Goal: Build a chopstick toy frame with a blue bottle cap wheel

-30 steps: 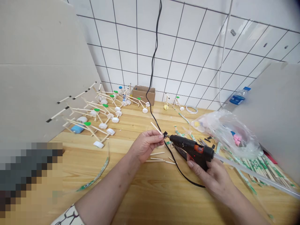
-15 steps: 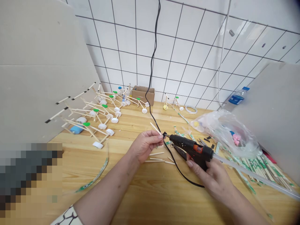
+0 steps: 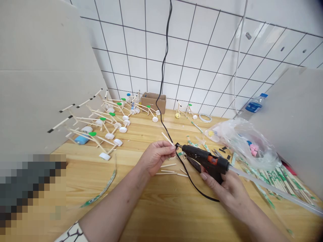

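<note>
My right hand (image 3: 227,191) is closed around the grip of a black hot glue gun (image 3: 204,159), its nozzle just beside a wooden stick (image 3: 168,138) pinched in my left hand (image 3: 156,158). Loose sticks (image 3: 169,169) lie on the worktop (image 3: 156,208) just below the gun. Beyond it sits a plastic bag (image 3: 242,144); farther left, wheeled stick-and-cap models (image 3: 108,124), then a cardboard box (image 3: 153,102).

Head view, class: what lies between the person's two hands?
Loose wooden sticks and the glue gun's black cord lie between the left hand and right hand, in the head view.
</note>
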Motion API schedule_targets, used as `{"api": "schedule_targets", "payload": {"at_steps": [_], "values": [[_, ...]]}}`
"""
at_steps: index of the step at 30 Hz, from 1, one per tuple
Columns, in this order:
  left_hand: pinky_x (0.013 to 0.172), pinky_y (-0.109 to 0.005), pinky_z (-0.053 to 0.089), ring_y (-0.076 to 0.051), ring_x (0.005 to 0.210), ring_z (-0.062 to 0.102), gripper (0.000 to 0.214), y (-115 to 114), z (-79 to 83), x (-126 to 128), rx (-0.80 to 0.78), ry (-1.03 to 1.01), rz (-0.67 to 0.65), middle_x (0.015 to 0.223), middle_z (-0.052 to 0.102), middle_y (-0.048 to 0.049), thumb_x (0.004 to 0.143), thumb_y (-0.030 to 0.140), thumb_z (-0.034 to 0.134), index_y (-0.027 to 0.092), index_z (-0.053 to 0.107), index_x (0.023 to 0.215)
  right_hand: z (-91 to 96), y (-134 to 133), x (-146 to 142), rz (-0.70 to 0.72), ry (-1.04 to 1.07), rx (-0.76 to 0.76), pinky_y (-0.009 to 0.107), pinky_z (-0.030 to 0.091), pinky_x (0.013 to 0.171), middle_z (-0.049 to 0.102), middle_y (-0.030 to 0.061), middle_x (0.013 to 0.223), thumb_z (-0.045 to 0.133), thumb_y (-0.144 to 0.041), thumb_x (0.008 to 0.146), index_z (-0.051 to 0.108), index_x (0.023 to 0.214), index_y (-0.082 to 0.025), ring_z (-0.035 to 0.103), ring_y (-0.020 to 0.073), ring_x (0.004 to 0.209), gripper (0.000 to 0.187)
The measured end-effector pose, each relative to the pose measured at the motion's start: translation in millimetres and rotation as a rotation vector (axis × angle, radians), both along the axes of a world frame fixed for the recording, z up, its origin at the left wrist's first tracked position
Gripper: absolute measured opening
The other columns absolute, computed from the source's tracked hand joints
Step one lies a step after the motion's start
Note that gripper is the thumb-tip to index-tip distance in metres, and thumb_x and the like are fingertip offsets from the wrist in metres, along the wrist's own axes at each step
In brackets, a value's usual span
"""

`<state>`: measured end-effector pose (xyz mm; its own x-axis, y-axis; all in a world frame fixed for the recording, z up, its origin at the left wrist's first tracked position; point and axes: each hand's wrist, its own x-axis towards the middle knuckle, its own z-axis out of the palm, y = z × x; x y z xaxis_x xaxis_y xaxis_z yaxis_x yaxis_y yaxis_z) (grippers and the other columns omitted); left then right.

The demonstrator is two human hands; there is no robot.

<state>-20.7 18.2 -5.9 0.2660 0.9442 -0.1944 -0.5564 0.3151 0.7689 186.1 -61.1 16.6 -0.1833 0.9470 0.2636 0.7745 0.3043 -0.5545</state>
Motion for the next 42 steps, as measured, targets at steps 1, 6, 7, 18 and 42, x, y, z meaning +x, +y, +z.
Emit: {"api": "schedule_targets", "payload": {"at_steps": [1,6,7,18,42], "values": [[0.059,-0.020,0.046,-0.008,0.052,0.057,0.025,0.2,-0.1,0.2,-0.002,-0.001,0.001,0.052,0.061,0.0008,0.042,0.018,0.084,0.011,0.064,0.054,-0.1,0.2,0.2,0.010,0.000,-0.003,0.030,0.053,0.071,0.069,0.0059,0.083,0.048,-0.041,0.085,0.063,0.102,-0.017,0.064,0.0226,0.079,0.033],[0.059,-0.020,0.046,-0.008,0.053,0.057,0.026,0.3,0.5,-0.4,0.001,-0.005,0.003,0.052,0.061,0.0007,0.042,0.018,0.085,0.011,0.063,0.054,2.1,-0.3,-0.2,0.028,0.021,-0.018,0.030,0.052,0.074,0.068,0.0054,0.084,0.048,-0.041,0.086,0.063,0.098,-0.018,0.063,0.0211,0.080,0.030],[0.059,-0.020,0.046,-0.008,0.053,0.057,0.026,0.2,0.7,-0.7,0.002,-0.005,0.003,0.051,0.061,0.0008,0.042,0.019,0.085,0.011,0.063,0.053,2.3,-0.5,-0.3,0.030,0.025,-0.028,0.029,0.052,0.074,0.068,0.0052,0.083,0.048,-0.041,0.086,0.063,0.098,-0.018,0.063,0.0209,0.079,0.030],[0.060,-0.020,0.046,-0.008,0.053,0.057,0.025,0.3,0.3,-1.0,0.006,-0.004,0.003,0.052,0.062,0.0003,0.043,0.018,0.084,0.011,0.063,0.055,0.1,0.4,1.2,0.009,0.045,-0.058,0.031,0.052,0.076,0.069,0.0062,0.088,0.049,-0.042,0.084,0.064,0.100,-0.018,0.064,0.0228,0.083,0.033],[0.060,-0.021,0.046,-0.008,0.053,0.057,0.023,0.4,0.0,-1.4,0.006,-0.008,-0.010,0.056,0.063,-0.0004,0.046,0.017,0.083,0.011,0.063,0.055,3.6,1.1,-2.9,0.001,0.092,-0.066,0.029,0.052,0.067,0.068,0.0049,0.076,0.049,-0.039,0.083,0.063,0.086,-0.018,0.063,0.0225,0.076,0.025]]}}
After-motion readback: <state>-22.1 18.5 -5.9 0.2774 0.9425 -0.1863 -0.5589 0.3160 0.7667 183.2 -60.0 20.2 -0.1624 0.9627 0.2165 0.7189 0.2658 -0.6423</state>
